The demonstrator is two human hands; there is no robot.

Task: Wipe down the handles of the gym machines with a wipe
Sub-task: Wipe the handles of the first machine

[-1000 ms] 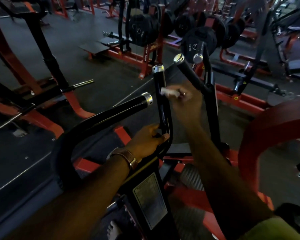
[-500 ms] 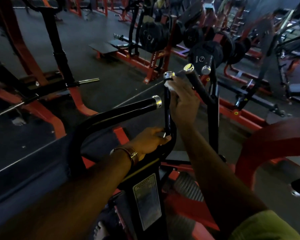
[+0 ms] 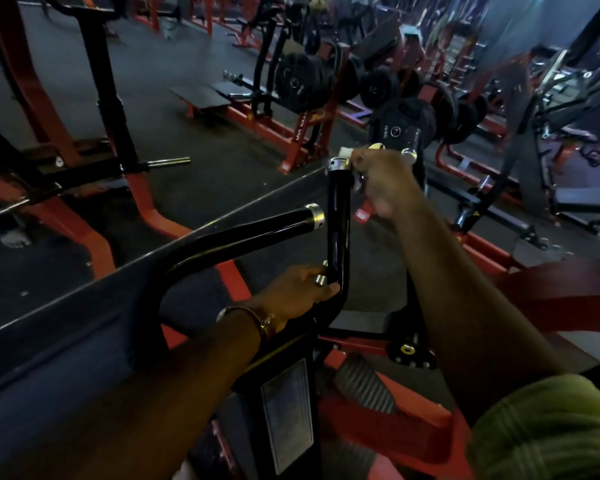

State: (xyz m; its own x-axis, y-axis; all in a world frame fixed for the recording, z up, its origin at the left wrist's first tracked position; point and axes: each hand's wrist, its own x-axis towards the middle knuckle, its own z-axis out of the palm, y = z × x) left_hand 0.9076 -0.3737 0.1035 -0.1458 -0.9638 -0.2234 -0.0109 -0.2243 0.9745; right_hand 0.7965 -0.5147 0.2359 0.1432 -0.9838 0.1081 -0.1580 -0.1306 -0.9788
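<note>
Wipe (image 3: 345, 152), white and bunched small (only a scrap shows), sits pinched in the curled fingers of the right hand (image 3: 381, 181), pressed against the silver end cap of the upright handle (image 3: 338, 220). That handle is a glossy black tube, round and smooth, curving at its foot into the machine frame. At the foot of the upright handle the left hand (image 3: 297, 294) grips the bend, thumb forward. Left of the upright handle, a second black handle (image 3: 257, 230) with a silver cap slants up.
</note>
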